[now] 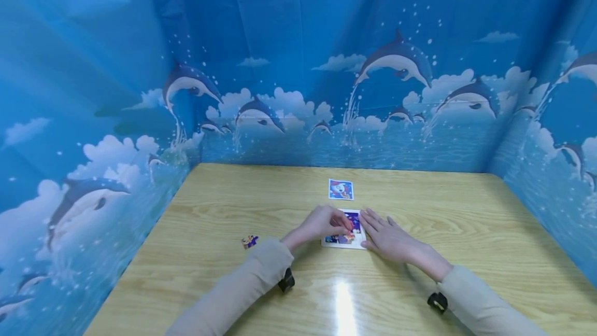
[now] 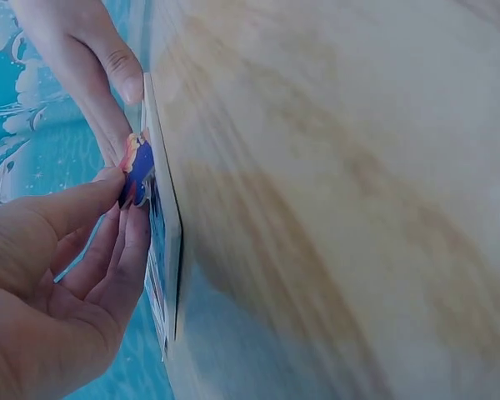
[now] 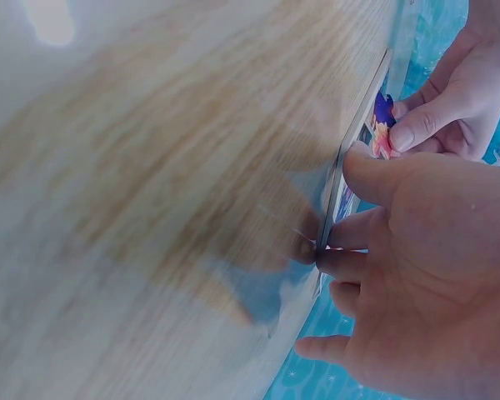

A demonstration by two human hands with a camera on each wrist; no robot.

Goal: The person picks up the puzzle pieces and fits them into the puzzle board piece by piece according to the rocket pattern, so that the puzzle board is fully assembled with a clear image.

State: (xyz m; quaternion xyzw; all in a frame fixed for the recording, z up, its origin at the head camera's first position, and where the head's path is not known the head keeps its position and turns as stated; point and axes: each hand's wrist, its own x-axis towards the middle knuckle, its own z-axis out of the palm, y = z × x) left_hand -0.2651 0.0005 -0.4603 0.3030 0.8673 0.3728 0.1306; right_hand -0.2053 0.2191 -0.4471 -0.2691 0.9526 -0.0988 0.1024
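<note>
My left hand (image 1: 321, 223) pinches a jigsaw puzzle piece (image 2: 138, 171), blue with pink and orange, between thumb and fingers. The piece is tilted over a white-rimmed puzzle board (image 1: 330, 245), partly filled with dark purple and orange picture parts. In the left wrist view its lower edge is close to the board; whether it touches cannot be told. My right hand (image 1: 389, 240) rests along the board's right edge, fingers fairly straight, with the thumb (image 3: 362, 171) against the near side. Both hands hide part of the board.
A loose puzzle piece (image 1: 250, 241), or several together, lies on the wooden table (image 1: 210, 201) to the left. Beyond the board is a small square picture card (image 1: 341, 190). Dolphin-printed blue curtains (image 1: 289, 40) stand behind the table and at both sides.
</note>
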